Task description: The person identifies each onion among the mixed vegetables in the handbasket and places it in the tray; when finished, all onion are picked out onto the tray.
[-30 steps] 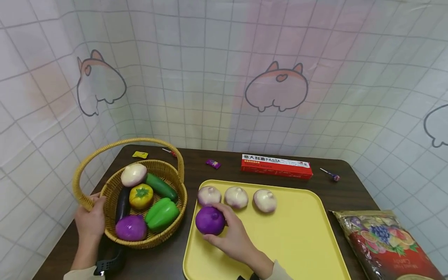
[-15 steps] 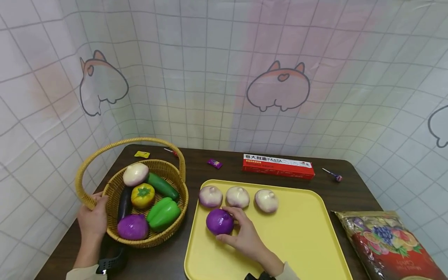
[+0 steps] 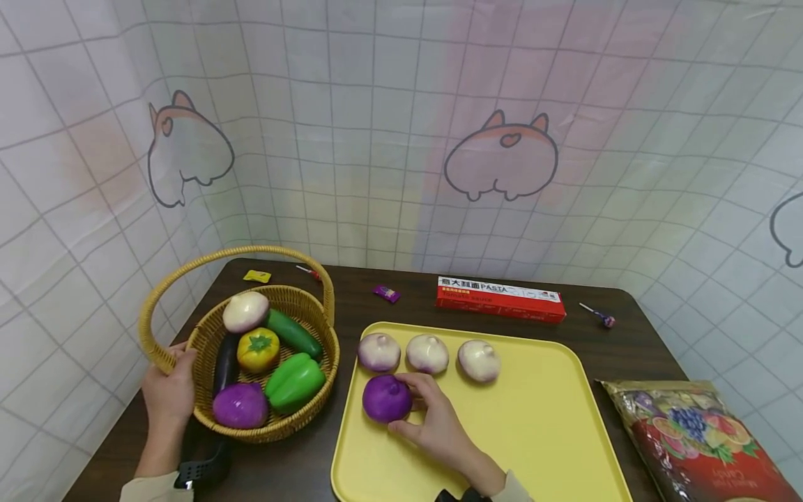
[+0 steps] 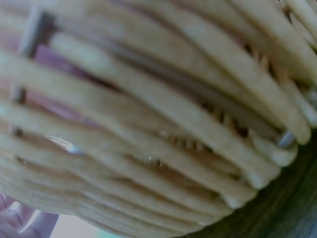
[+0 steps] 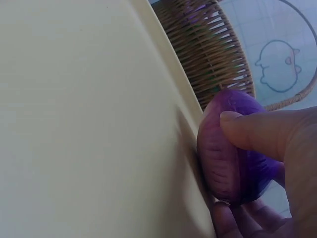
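Observation:
My right hand (image 3: pixel 436 422) holds a purple onion (image 3: pixel 387 399) between thumb and fingers over the yellow tray's left part. In the right wrist view the thumb presses the onion's (image 5: pixel 233 148) side, with fingers curled beneath. Behind it on the tray (image 3: pixel 521 425) lie three whitish-purple onions (image 3: pixel 379 352) in a row. My left hand (image 3: pixel 168 390) grips the wicker basket (image 3: pixel 276 436) where handle meets rim. Inside are a purple onion (image 3: pixel 241 406), a whitish onion (image 3: pixel 246 312), a yellow pepper (image 3: pixel 258 350), a green pepper (image 3: pixel 295 383), a cucumber (image 3: pixel 293 333) and an eggplant (image 3: pixel 226 364).
At the back of the dark table lie a red pasta box (image 3: pixel 500 300), a purple candy (image 3: pixel 387 293), a yellow candy (image 3: pixel 257 276) and two lollipops (image 3: pixel 599 315). A red candy bag (image 3: pixel 702 432) lies right of the tray. Patterned curtains (image 3: pixel 389 174) enclose the table.
The purple onion in my right hand has shifted slightly right, then a little back left, over the tray. My left hand keeps its grip on the basket; the basket's contents look the same.

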Tool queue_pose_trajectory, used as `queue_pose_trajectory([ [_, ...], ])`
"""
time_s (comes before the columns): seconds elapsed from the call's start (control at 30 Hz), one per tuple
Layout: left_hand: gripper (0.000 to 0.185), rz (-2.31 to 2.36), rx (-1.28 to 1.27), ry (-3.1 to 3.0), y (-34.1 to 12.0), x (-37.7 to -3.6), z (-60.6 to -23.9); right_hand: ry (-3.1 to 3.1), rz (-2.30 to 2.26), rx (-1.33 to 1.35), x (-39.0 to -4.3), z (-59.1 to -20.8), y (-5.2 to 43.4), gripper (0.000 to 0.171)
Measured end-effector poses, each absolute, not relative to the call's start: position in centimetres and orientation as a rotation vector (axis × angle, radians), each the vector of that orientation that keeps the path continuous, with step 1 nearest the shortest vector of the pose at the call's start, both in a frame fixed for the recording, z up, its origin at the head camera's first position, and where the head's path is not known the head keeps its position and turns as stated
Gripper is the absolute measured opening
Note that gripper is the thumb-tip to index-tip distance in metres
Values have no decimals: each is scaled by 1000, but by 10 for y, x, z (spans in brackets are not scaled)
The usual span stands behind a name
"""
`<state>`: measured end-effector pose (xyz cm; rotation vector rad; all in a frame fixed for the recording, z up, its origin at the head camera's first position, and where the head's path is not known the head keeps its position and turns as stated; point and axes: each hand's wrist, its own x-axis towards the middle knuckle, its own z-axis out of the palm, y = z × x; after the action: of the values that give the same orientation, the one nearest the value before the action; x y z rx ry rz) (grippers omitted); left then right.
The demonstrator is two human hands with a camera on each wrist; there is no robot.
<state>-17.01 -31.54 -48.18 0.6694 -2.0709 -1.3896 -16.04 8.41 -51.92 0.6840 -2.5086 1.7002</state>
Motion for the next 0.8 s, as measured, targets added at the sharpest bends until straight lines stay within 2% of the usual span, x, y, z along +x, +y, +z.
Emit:
queue_pose_trajectory([
  [0.47,29,-1382,664,-2070,-314,-169,-479,-2456,1795,719,-164,-522,86,61],
  [0.8,31,-1389,650,-2066,-314,-169,-481,-2354,1859,545,-162,-515,89,49],
])
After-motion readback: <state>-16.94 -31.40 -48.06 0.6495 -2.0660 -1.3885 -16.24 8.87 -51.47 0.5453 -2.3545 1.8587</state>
